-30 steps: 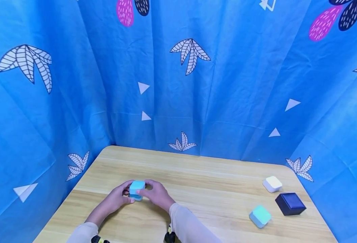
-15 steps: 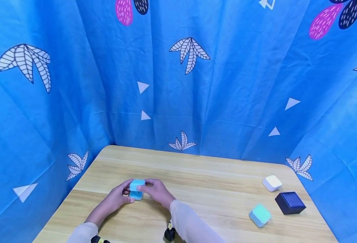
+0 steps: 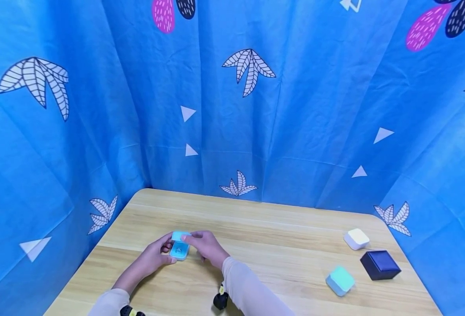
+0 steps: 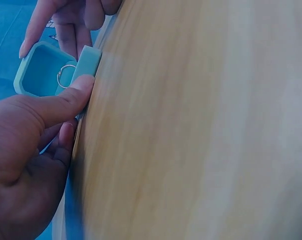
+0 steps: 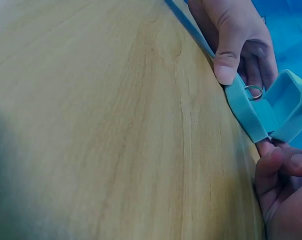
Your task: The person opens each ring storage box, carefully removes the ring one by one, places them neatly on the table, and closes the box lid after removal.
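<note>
A turquoise ring box (image 3: 179, 255) stands with its lid (image 3: 180, 236) raised on the left part of the table, and a thin ring (image 4: 62, 76) sits upright in it. My left hand (image 3: 152, 260) grips the base, its thumb (image 4: 81, 90) against the front face and its fingers on the far side. From the right, my right hand (image 3: 210, 249) holds the lid, with a digit on its rim. In the right wrist view the ring (image 5: 253, 92) shows beside the left thumb, and curled fingers (image 5: 278, 165) of the right hand are by the hinge.
On the table's right side are a white box (image 3: 356, 239), a dark navy box (image 3: 380, 265) and a mint-green box (image 3: 340, 281). A blue patterned curtain (image 3: 295, 131) hangs behind and along the sides of the wooden table (image 3: 256, 245).
The ring box's lid has swung up and back, from nearly closed to wide, and the ring inside now shows. My right hand has moved with the lid while the left keeps its hold.
</note>
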The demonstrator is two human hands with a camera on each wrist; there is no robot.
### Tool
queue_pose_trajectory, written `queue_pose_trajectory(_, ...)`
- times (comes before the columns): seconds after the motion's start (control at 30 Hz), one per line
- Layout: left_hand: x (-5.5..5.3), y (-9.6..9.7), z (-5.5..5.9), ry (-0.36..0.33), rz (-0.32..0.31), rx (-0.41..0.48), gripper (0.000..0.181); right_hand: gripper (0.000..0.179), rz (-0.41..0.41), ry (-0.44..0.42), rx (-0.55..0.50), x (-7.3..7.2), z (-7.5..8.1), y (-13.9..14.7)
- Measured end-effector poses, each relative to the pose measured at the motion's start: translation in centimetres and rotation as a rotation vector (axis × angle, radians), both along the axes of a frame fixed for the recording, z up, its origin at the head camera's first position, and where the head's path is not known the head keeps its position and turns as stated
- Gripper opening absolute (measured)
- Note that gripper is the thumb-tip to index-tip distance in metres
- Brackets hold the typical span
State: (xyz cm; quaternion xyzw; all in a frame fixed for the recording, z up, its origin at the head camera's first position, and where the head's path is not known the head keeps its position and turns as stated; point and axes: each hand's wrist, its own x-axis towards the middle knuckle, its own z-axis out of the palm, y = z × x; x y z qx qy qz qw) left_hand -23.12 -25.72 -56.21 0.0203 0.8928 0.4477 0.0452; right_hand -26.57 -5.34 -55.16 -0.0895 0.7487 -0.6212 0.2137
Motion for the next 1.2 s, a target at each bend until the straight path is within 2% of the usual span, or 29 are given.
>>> queue_pose_trajectory(0.43, -0.1, 0.3, 0.2, -0.02, -0.007, 0.024, 0.084, 0.067, -0.013, 0.0, -0.056, 0.1, 0.4, 0.2)
queue_pose_trajectory(0.83, 0.1, 0.3, 0.2, -0.032, 0.008, 0.017, 0.083, 0.079, -0.087, 0.039, -0.072, 0.5, 0.1, 0.6)
queue_pose_trajectory(1.2, 0.0, 0.0, 0.1, -0.018, -0.001, 0.016, 0.083, 0.072, -0.044, 0.155, -0.074, 1.6, 0.3, 0.7)
